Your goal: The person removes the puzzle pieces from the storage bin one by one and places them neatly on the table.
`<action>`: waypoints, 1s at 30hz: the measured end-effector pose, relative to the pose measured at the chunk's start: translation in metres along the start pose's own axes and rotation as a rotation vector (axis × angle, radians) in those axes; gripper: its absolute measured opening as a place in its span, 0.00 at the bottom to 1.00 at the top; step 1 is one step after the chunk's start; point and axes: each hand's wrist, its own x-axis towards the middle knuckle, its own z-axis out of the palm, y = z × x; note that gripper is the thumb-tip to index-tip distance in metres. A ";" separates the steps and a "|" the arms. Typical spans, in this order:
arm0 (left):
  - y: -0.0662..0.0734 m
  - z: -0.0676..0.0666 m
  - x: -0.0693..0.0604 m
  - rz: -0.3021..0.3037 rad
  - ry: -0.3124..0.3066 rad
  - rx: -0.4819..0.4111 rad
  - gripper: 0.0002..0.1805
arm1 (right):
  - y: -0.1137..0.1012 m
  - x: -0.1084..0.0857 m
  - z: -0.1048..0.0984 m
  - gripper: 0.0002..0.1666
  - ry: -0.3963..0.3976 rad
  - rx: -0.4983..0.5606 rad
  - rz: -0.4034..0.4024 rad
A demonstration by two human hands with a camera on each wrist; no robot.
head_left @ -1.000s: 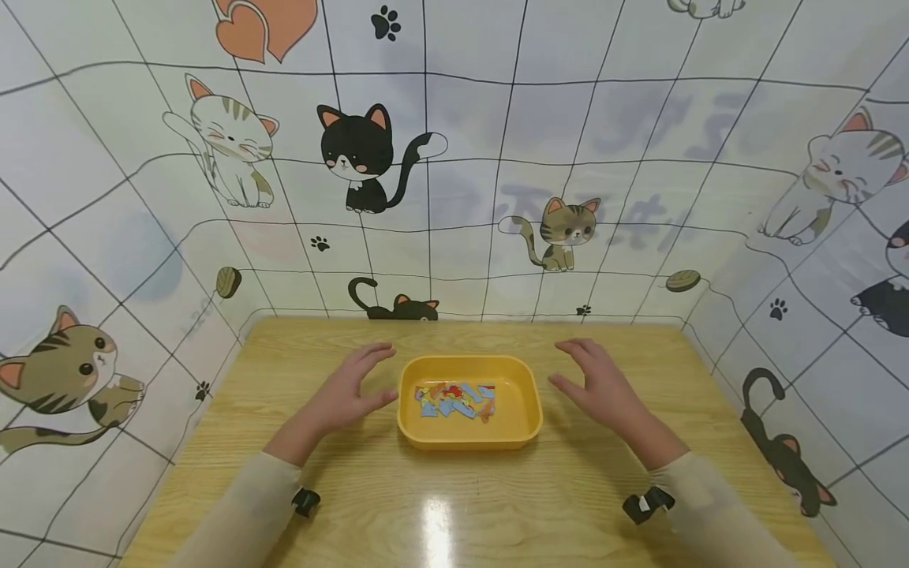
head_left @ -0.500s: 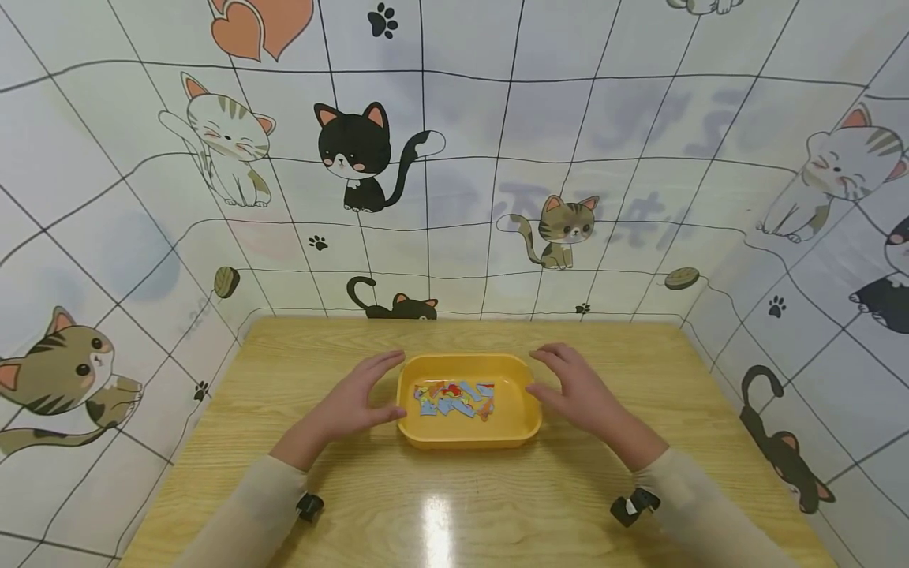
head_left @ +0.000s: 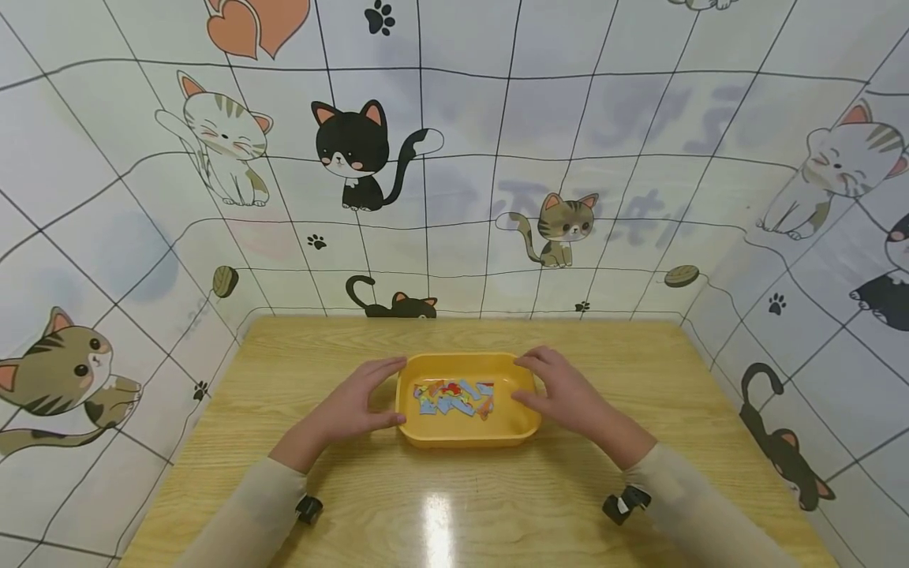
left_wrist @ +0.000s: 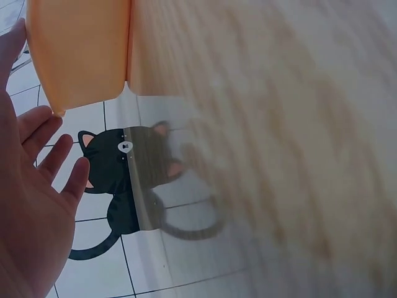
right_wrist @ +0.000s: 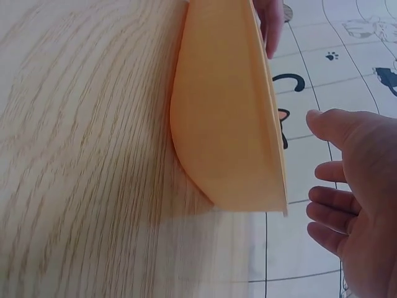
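Observation:
A yellow plastic tray (head_left: 469,443) sits on the table, holding several small flat pieces (head_left: 460,405) in light blue, orange, yellow and red. At its left end is my left hand (head_left: 351,406), fingers and thumb spread along the rim. In the left wrist view, a fingertip of the left hand (left_wrist: 31,211) meets the corner of the tray (left_wrist: 80,56). My right hand (head_left: 568,394) reaches over the tray's right end, fingers relaxed. The right wrist view shows a gap between the right hand (right_wrist: 372,198) and the tray wall (right_wrist: 217,112). Neither hand grips anything.
The wooden table (head_left: 341,497) extends around the tray on all sides. A white sheet (head_left: 469,181) with a grid and cartoon cats rises behind the table and along both sides. Each sleeve bears a small black device, such as the left one (head_left: 308,509).
Both hands have moved inward to the tray. The right hand has come left over the right rim, and the left hand has come right to the left rim. The tray stays in place.

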 end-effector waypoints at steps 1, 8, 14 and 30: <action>0.000 0.000 0.000 0.008 0.001 0.006 0.52 | -0.002 0.001 0.001 0.34 -0.012 -0.002 0.000; -0.002 -0.001 0.000 0.033 -0.010 0.043 0.50 | -0.012 0.009 0.008 0.33 -0.122 0.005 -0.022; -0.005 0.000 0.000 0.019 -0.024 0.052 0.51 | -0.022 0.017 0.020 0.29 -0.209 0.006 -0.046; -0.003 -0.001 -0.002 0.021 -0.032 0.052 0.51 | -0.028 0.030 0.046 0.32 -0.274 -0.069 0.046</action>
